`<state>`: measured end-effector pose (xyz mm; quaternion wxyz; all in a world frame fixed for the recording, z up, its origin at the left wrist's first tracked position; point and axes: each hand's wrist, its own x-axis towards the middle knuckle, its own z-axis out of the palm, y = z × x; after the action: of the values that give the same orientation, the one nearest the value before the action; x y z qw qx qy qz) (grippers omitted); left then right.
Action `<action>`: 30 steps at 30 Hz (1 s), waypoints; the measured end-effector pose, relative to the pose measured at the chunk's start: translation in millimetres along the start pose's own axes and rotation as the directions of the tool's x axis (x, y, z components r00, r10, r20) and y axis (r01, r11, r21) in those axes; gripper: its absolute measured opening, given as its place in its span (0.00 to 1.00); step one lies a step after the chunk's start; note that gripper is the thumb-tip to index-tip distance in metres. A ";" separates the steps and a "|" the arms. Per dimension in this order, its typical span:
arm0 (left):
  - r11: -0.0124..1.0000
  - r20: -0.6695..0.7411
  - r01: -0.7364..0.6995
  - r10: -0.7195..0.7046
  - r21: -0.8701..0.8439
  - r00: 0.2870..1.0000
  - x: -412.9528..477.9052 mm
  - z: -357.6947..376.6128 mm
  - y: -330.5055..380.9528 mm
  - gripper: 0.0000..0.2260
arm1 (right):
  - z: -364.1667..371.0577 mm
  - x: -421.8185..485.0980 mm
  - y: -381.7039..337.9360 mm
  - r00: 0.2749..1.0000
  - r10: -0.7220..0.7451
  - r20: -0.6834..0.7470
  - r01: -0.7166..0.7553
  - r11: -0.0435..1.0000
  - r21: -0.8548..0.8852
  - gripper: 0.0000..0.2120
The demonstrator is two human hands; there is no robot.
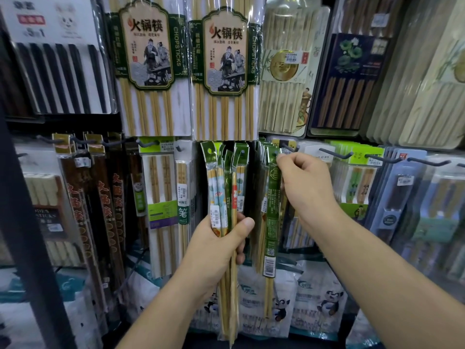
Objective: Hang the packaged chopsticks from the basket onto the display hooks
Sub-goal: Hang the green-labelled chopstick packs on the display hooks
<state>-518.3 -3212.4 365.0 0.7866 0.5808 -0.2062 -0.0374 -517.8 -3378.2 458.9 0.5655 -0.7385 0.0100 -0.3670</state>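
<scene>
The fingers (pixel 283 161) of my right hand (pixel 305 187) are curled, pinching the top edge of one green pack (pixel 273 217) of chopsticks just beside its hang hole; the pack hangs upright from that pinch. The hole sits just left of the upturned tip of the hook (pixel 287 146) and, as I read it, is not yet threaded. To do this well I judge I should lift the header slightly above the tip, hold the card square to the hook, then slide it back and let go only once it has dropped over the bend. My left hand (pixel 219 245) grips the bundle (pixel 225 187) of remaining packs around its middle, fingers wrapped, thumb across the front; the basket is not in view. Room is tight: hung packs (pixel 263 172) crowd the hook's left side, the bundle is near them, and the lower edges of the large packs (pixel 225 71) overhang close above. The neighbouring hook (pixel 336 153) juts out to the right near my knuckles. The panda bags (pixel 324 298) lie behind the pack's tail.
</scene>
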 end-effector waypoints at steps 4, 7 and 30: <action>0.999 -0.002 0.035 -0.035 -0.029 0.999 -1.6 3.3 2.7 0.16 | -0.1 1.3 7.7 1.000 -0.012 -0.011 0.012 0.998 -0.059 0.19; 0.994 0.002 0.056 -0.056 -0.090 0.998 -2.0 3.0 2.3 0.13 | -1.7 -1.6 14.3 0.997 -0.007 -0.071 0.000 0.995 -0.098 0.15; 0.996 -0.082 -0.022 0.015 -0.083 0.997 0.6 -2.8 -4.0 0.08 | -1.1 0.0 -1.3 0.999 -0.001 0.052 0.003 1.000 -0.022 0.20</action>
<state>-516.0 -3211.4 360.8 0.8184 0.5462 -0.1779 -0.0150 -518.9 -3378.6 460.1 0.5570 -0.7539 -0.0013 -0.3483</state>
